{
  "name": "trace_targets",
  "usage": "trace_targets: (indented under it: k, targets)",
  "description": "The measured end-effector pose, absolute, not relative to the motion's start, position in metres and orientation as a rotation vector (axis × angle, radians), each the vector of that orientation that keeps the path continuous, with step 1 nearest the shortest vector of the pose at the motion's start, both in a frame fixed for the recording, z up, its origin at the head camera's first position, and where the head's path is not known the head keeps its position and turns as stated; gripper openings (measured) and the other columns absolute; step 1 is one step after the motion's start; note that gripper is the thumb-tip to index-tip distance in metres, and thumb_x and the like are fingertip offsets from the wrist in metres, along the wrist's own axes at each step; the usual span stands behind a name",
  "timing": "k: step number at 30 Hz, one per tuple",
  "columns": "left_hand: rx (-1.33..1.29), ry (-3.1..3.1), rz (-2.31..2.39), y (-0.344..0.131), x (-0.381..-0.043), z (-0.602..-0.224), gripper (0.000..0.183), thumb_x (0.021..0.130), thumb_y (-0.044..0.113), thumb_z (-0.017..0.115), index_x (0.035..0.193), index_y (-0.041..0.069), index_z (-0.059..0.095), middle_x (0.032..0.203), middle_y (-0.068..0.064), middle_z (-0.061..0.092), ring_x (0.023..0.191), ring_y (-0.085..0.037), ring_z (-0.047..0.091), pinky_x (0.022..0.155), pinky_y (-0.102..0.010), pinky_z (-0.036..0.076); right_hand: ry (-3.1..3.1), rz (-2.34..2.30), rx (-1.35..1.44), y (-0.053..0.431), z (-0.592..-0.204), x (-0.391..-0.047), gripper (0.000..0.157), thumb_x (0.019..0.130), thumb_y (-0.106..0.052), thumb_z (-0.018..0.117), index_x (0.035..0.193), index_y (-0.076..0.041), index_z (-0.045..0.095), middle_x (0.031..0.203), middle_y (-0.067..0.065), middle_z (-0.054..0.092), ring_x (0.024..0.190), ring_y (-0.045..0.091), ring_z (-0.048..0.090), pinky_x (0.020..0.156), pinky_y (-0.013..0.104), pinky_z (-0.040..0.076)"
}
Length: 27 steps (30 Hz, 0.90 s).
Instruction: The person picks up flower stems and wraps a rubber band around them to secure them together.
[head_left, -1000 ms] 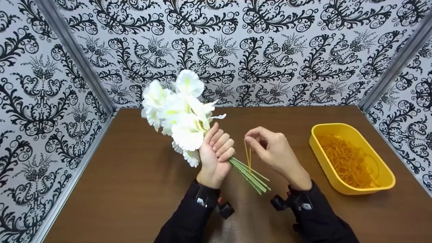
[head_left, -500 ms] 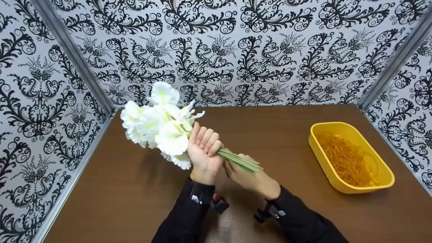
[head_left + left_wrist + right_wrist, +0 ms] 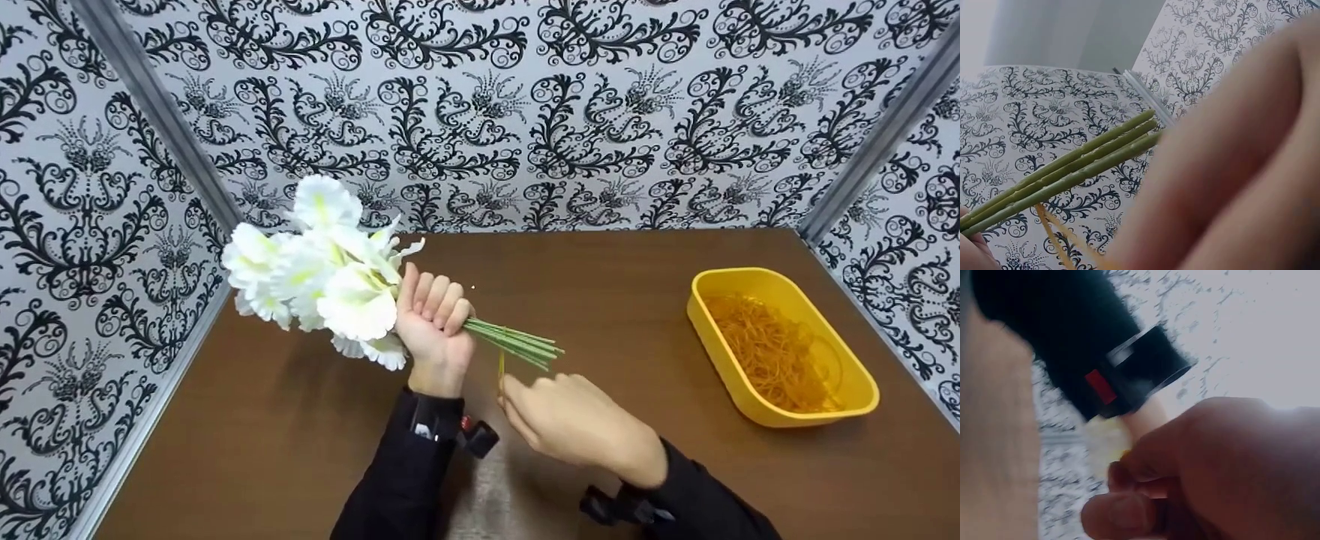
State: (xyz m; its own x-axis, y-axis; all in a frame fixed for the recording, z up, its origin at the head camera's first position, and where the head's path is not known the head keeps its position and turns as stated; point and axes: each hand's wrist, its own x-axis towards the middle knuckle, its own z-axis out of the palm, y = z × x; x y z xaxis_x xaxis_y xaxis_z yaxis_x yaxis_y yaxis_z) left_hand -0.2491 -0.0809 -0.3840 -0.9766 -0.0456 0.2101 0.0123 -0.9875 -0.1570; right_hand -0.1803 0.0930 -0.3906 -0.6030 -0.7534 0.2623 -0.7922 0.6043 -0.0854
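Note:
My left hand (image 3: 436,322) grips a bunch of white artificial flowers (image 3: 322,262) by its green stems (image 3: 517,342), blooms to the upper left and stem ends to the lower right. Below the stems, my right hand (image 3: 574,424) pinches a yellow rubber band (image 3: 502,367) and pulls it downward. The band loops over the stems, just right of the left fist. In the left wrist view, the rubber band (image 3: 1053,233) runs taut from the stems (image 3: 1067,171) to the blurred right fingers. The right wrist view has the right hand (image 3: 1185,467) with thumb and fingers together.
A yellow tub (image 3: 709,349) of many rubber bands (image 3: 765,352) stands at the right of the brown table (image 3: 615,300). Patterned panels (image 3: 480,112) wall in the table behind and at both sides. Each wrist wears a small black camera (image 3: 478,439).
The left hand and bouquet have shifted left and lower. The right hand has gone from above the stems to beneath them, and the rubber band now stretches down from the stems.

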Motion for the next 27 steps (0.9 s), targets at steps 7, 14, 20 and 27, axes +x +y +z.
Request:
trace_targets:
  k: [7,14,20,27]
  targets:
    - [-0.398,0.153,-3.069,-0.079,-0.249,-0.385,0.056,0.112,0.033,0.029,0.058,0.018,0.025,0.053,0.009,0.015,0.044,-0.004,0.01,0.036,-0.016,0.009,-2.547,0.35,1.339,0.106,-0.369,-0.161,0.016,0.104,-0.022,0.056,0.091,-0.015,0.05,0.057,-0.014,0.028,0.042,0.007,0.03,0.04,0.023,0.018]
    - [-0.408,0.041,-3.062,-0.074,-0.248,-0.387,0.057,0.112,0.033,0.026,0.058,0.018,0.026,0.052,0.009,0.015,0.043,-0.004,0.01,0.036,-0.016,0.009,-2.454,0.461,1.416,0.116,-0.355,-0.16,0.012,0.107,-0.023,0.052,0.098,-0.015,0.053,0.063,-0.015,0.03,0.048,0.002,0.029,0.043,0.018,0.02]
    - [-0.397,-0.046,-3.066,-0.069,-0.246,-0.387,0.056,0.112,0.032,0.027,0.057,0.018,0.027,0.051,0.009,0.016,0.043,-0.003,0.01,0.035,-0.016,0.009,-2.268,0.547,1.42,0.123,-0.351,-0.165,0.008,0.107,-0.021,0.054,0.104,-0.014,0.058,0.068,-0.013,0.042,0.052,0.0,0.033,0.045,0.015,0.028]
    - [-0.453,-0.128,-3.097,-0.067,-0.243,-0.385,0.056,0.112,0.031,0.027,0.058,0.018,0.029,0.051,0.009,0.018,0.042,-0.003,0.012,0.035,-0.016,0.012,-2.18,0.788,1.433,0.134,-0.347,-0.174,0.01,0.108,-0.021,0.051,0.107,-0.013,0.058,0.073,-0.011,0.052,0.057,-0.002,0.043,0.049,0.011,0.037]
